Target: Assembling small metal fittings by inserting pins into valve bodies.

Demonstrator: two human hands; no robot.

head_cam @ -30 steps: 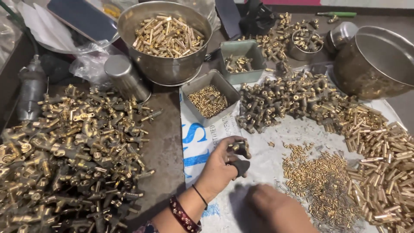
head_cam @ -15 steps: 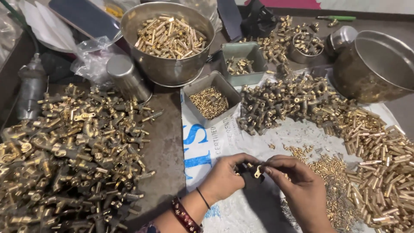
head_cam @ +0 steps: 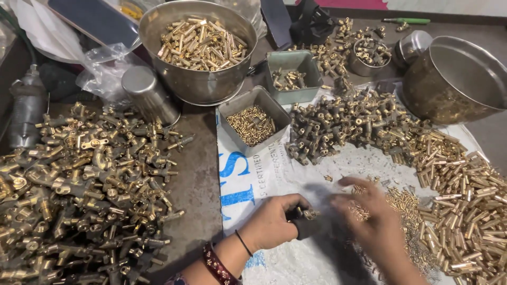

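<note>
The left hand (head_cam: 272,227), in the lower middle of the frame, is gripping a small brass fitting (head_cam: 306,214) between thumb and fingertips. The right hand (head_cam: 377,232) is hovering blurred beside it over small brass pins (head_cam: 404,203), fingers loosely open

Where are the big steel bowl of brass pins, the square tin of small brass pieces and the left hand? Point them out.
Big steel bowl (head_cam: 200,87), head view: on its outer front wall.
Square tin (head_cam: 236,108), head view: on its left rim.
Left hand (head_cam: 272,224), head view: on the back of the hand.
</note>
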